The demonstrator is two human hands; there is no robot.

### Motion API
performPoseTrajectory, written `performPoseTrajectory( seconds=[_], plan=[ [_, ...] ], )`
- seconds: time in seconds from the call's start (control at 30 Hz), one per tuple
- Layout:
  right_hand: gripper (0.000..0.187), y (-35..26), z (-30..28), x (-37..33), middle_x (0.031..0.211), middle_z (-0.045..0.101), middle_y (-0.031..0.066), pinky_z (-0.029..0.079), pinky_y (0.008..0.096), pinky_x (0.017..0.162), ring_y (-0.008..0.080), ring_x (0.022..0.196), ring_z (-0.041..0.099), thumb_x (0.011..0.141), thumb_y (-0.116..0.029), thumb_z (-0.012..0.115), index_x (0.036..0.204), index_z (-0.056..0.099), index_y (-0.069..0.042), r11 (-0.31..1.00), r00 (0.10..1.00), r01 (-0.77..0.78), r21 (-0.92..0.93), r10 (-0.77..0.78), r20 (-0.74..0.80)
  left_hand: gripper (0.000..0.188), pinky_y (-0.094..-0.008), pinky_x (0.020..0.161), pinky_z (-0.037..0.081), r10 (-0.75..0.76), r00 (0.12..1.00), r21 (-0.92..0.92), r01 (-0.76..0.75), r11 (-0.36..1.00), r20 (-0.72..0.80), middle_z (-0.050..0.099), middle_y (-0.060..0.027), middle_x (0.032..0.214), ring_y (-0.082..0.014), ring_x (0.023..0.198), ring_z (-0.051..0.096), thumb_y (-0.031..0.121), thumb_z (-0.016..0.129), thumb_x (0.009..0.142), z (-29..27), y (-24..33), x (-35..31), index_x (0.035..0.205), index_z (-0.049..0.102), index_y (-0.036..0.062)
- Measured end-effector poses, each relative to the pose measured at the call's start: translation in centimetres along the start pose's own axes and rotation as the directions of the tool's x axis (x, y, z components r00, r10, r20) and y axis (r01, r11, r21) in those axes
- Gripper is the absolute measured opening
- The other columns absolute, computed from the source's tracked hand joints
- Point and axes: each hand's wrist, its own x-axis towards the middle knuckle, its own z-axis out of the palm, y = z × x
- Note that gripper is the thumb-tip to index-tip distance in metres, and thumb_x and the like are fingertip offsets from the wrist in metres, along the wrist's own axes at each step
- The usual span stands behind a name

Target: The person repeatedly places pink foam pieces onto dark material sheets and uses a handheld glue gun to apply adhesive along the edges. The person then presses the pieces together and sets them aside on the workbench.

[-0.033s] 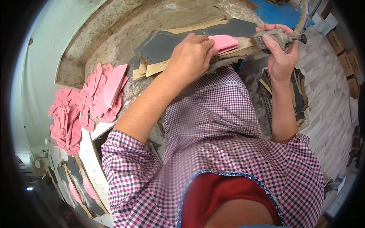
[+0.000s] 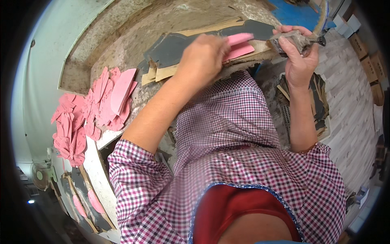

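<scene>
My left hand (image 2: 206,55), blurred by motion, is closed on an upper pink curved piece (image 2: 239,38), lifted at an angle. A lower pink piece (image 2: 240,51) lies beneath it, apart from it at the right end. Both are over a stack of dark grey panels (image 2: 170,49) with tan edges on the workbench. Up at the right, my right hand (image 2: 300,53) grips a boxy, grime-coated spray gun (image 2: 298,42) with a dark tip. It is held beside the stack's right end, and a pale hose shows just above it.
Loose pink pieces (image 2: 69,134) lie heaped on the left of the workbench (image 2: 122,53). More grey panels with pink patches (image 2: 91,199) rest at lower left. A crate (image 2: 329,132) of grey and tan pieces stands at right. Cardboard boxes (image 2: 359,46) line the far right.
The upper pink piece has lifted away from the lower one, opening a gap between them. My left hand has shifted slightly and blurred; my right hand stays nearly in place.
</scene>
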Motion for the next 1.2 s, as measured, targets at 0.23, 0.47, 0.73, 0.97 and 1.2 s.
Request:
performPoseTrajectory(
  seconds=[0.23, 0.47, 0.73, 0.97, 1.2],
  plan=[
    [0.033, 0.7, 5.2, -1.5, 0.103, 0.067, 0.0127, 0.059, 0.0364, 0.084, 0.0215, 0.095, 0.068, 0.083, 0.002, 0.070, 0.110, 0.053, -0.002, 0.982, 0.992, -0.084, 0.169, 0.066, 0.111, 0.031, -0.0278, 0.058, 0.043, -0.455, 0.867, -0.400, 0.351, 0.846, -0.202, 0.060, -0.0039, 0.074, -0.0136, 0.064, 0.054, 0.020, 0.045, 0.096, -10.9, -5.6, -1.6, 0.093, 0.067, -0.0018],
    [0.039, 0.6, 11.4, -3.3, 0.104, 0.067, 0.0117, 0.062, 0.0330, 0.077, 0.0202, 0.090, 0.069, 0.083, 0.000, 0.072, 0.116, 0.052, -0.004, 0.935, 0.968, -0.183, 0.305, 0.116, 0.224, 0.033, -0.0255, 0.059, 0.050, -0.657, 0.754, -0.222, 0.636, 0.739, -0.030, 0.072, -0.0126, 0.091, -0.0115, 0.066, 0.064, 0.029, 0.069, 0.091, -11.6, -6.8, -4.7, 0.110, 0.070, 0.0013],
    [0.036, 1.1, 6.8, -1.8, 0.105, 0.068, 0.0128, 0.059, 0.0355, 0.083, 0.0216, 0.095, 0.069, 0.082, -0.001, 0.071, 0.113, 0.053, -0.006, 0.986, 0.986, -0.057, 0.154, 0.032, 0.161, 0.033, -0.0328, 0.069, 0.053, -0.615, 0.784, 0.028, 0.615, 0.788, 0.082, 0.071, -0.0141, 0.086, -0.0183, 0.075, 0.066, 0.027, 0.078, 0.081, -10.1, -6.2, -3.7, 0.095, 0.067, -0.0004],
    [0.028, 0.3, 2.2, 0.1, 0.107, 0.066, 0.0144, 0.056, 0.0396, 0.094, 0.0226, 0.099, 0.067, 0.086, 0.005, 0.065, 0.111, 0.053, 0.001, 0.991, 0.993, -0.053, 0.124, 0.039, 0.113, 0.023, -0.0273, 0.053, 0.047, -0.630, 0.755, -0.222, 0.656, 0.722, 0.182, 0.064, -0.0048, 0.074, -0.0099, 0.059, 0.059, 0.015, 0.078, 0.081, -10.4, -5.6, -3.1, 0.076, 0.057, 0.0052],
    [0.029, 0.8, 3.5, 4.0, 0.102, 0.068, 0.0100, 0.056, 0.0316, 0.083, 0.0155, 0.093, 0.066, 0.084, 0.000, 0.072, 0.109, 0.056, -0.001, 0.996, 0.996, 0.041, 0.078, -0.047, 0.073, 0.037, -0.0207, 0.050, 0.044, -0.666, 0.699, -0.476, 0.693, 0.541, 0.259, 0.063, 0.0006, 0.078, -0.0052, 0.061, 0.057, 0.012, 0.074, 0.087, -10.4, -5.0, -3.1, 0.118, 0.057, 0.0015]
  ],
)
